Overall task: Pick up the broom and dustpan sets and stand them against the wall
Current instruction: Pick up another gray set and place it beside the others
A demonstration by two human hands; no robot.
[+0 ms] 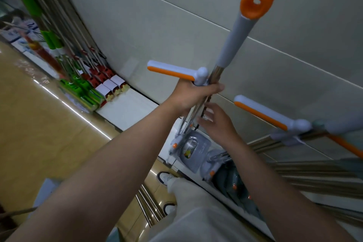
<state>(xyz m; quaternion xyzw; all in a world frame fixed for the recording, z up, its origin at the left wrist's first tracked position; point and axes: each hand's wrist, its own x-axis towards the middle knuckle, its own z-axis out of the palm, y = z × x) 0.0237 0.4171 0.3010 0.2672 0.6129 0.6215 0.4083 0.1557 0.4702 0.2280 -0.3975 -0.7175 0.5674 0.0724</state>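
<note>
With the left hand (196, 96) gripping the set (233, 45) upright by the wall (157, 15) and the right hand (216, 122) spread just beside its poles, ease the top onto the wall before letting go.

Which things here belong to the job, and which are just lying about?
Job:
broom and dustpan set, gripped by left hand
right hand, open beside its poles
second set, leaning at right
wall

Lying about:
green-handled tools
red-headed tools
steel poles on floor
</note>
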